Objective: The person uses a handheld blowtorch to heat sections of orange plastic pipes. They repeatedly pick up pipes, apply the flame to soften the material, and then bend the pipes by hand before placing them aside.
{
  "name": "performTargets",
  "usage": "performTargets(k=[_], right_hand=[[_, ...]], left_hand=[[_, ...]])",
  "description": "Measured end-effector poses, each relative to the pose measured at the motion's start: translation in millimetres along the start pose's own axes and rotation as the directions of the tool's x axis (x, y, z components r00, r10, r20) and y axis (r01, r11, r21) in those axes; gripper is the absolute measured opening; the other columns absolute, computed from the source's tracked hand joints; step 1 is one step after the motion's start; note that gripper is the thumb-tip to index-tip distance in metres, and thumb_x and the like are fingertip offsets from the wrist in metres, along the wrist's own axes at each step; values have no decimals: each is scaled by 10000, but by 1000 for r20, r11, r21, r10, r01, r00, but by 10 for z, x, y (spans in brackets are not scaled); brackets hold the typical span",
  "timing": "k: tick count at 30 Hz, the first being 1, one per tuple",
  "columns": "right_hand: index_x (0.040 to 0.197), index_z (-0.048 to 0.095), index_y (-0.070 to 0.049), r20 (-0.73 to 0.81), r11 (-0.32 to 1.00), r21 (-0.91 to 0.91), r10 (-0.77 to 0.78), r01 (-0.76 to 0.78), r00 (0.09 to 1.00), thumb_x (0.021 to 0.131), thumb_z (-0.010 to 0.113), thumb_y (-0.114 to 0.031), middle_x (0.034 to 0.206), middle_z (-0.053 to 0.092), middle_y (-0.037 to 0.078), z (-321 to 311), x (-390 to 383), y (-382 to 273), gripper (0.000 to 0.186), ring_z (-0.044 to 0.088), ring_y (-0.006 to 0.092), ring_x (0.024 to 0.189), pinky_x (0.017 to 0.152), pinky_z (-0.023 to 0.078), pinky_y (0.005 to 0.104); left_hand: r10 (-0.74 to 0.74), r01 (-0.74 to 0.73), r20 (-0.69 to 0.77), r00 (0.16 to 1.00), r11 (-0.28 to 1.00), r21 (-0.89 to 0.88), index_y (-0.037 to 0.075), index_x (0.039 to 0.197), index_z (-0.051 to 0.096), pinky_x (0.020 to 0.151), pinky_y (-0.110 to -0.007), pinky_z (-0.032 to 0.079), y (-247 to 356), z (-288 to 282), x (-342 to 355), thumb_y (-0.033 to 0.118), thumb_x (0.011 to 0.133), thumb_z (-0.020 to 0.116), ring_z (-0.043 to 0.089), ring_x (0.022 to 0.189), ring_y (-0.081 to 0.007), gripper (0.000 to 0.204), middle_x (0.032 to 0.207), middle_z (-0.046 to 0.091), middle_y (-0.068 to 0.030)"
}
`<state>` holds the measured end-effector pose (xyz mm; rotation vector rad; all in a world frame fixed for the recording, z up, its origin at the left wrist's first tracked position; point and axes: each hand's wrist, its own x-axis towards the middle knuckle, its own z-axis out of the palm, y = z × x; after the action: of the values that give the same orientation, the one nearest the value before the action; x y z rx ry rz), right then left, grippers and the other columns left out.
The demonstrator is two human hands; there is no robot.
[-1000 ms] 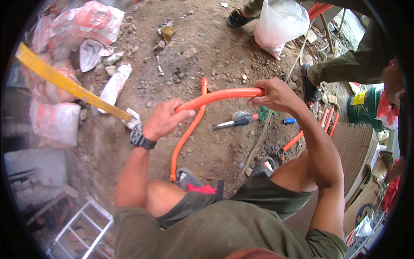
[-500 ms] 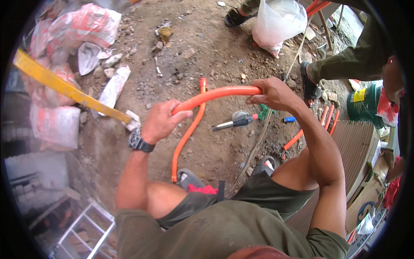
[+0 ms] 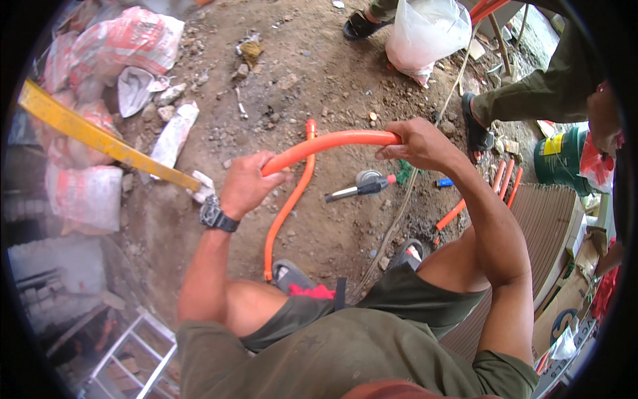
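Note:
An orange plastic pipe [image 3: 332, 140], bent in an arch, spans my two hands above the dirt ground. My left hand [image 3: 247, 185], with a watch at its wrist, is wrapped round the pipe's left end. Round its right end, my right hand [image 3: 420, 145] is closed, and the fingers hide that tip. A second orange pipe [image 3: 286, 211], curved in an S, lies on the ground behind and below the held one. To its right lies a torch-like tool [image 3: 362, 189] with a dark body and metal tube, beside a small round canister top [image 3: 367, 175].
White-and-red sacks [image 3: 119, 46] and a yellow bar [image 3: 100, 137] are at the left. An aluminium ladder [image 3: 136, 352] stands lower left. Another person's leg [image 3: 531, 100], a green bucket [image 3: 557, 159], short orange pipes [image 3: 450, 216] and stacked brown sheets [image 3: 538, 219] are at the right. A blue lighter-like object [image 3: 444, 183] lies nearby.
Both hands and the bent pipe have shifted very slightly left in the view, much as the background has. My grip on the pipe looks the same.

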<state>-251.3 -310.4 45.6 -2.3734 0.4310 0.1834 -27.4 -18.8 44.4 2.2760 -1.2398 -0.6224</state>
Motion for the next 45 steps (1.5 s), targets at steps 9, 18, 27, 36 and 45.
performTargets(k=[9,18,27,36,45], right_hand=[[1013,739,-109,24,994,-96,51,-49,998,851,798,-404,843,713,137,-26,-16,-42,342,689,350,823,724,510,480],[943,698,-89,-117,984,-178,-29,7,993,821,817,-333,780,681,155,58,12,75,298,663,384,760,670,492,474],[956,694,-41,-181,983,182,7,26,984,752,857,-333,714,631,106,-180,-33,22,391,623,244,681,657,487,403],[915,699,-35,-144,987,158,23,0,989,731,850,-318,729,662,99,-192,-58,45,370,650,247,697,671,500,395],[887,704,-47,-139,990,41,-128,135,982,724,853,-289,745,689,125,-67,-62,-40,328,685,302,707,679,526,431]], left_hand=[[195,-176,-153,969,976,127,71,980,735,689,-426,541,-67,64,30,343,821,836,698,771,-327,331,859,707,-138],[263,-182,-311,913,946,268,86,860,670,632,-448,519,49,193,-23,375,799,851,659,730,-335,346,815,644,-107],[-133,128,-51,990,988,-89,37,863,667,634,-354,485,40,358,-55,332,833,861,619,681,-184,354,773,685,-92],[-120,126,61,991,984,-122,32,879,632,639,-342,481,58,303,-38,367,884,823,581,662,-149,385,735,635,-64],[-89,301,441,893,846,-440,33,1127,565,590,-263,507,261,283,-88,365,1014,668,610,685,-83,365,802,625,-14]])
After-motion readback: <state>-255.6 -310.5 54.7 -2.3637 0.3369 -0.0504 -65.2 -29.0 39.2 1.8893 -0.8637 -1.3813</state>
